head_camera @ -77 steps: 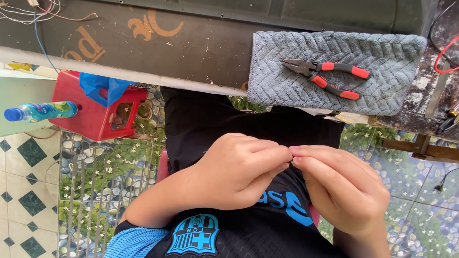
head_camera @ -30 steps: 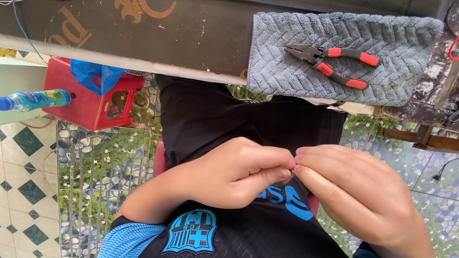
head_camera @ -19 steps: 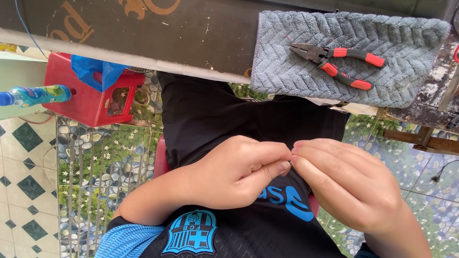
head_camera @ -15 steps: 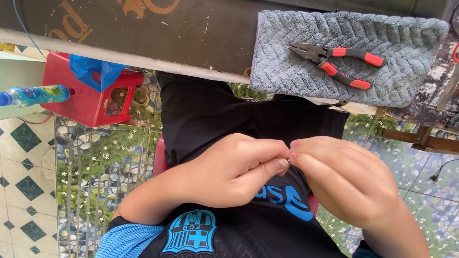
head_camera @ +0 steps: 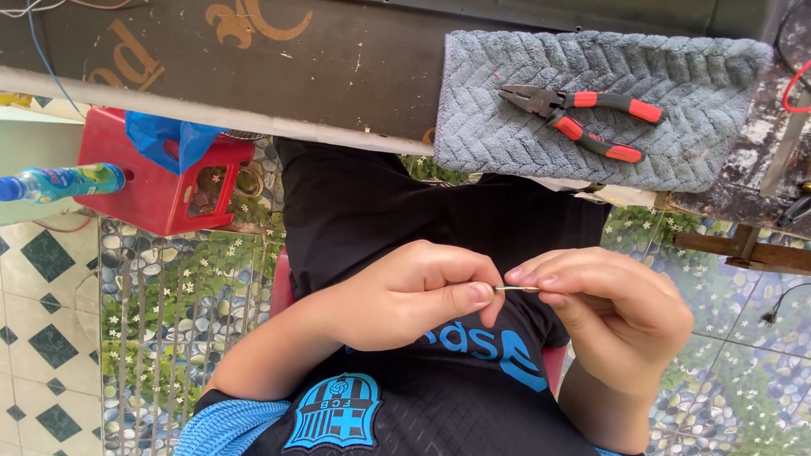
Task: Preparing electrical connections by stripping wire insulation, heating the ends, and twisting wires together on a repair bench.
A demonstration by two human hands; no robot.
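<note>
Hands, left (head_camera: 414, 295) and right (head_camera: 617, 308), pinch one thin wire (head_camera: 517, 289); one pair of pliers (head_camera: 583, 122) nearby.

Black jersey (head_camera: 439, 228) with blue sleeve trim (head_camera: 224, 426) and a blue crest (head_camera: 334, 411).

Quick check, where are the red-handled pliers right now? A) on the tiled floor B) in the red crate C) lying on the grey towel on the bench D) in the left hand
C: the pliers lie untouched on the grey towel, while the left hand and right hand meet lower down, pinching a thin wire-like piece between their fingertips.
</note>
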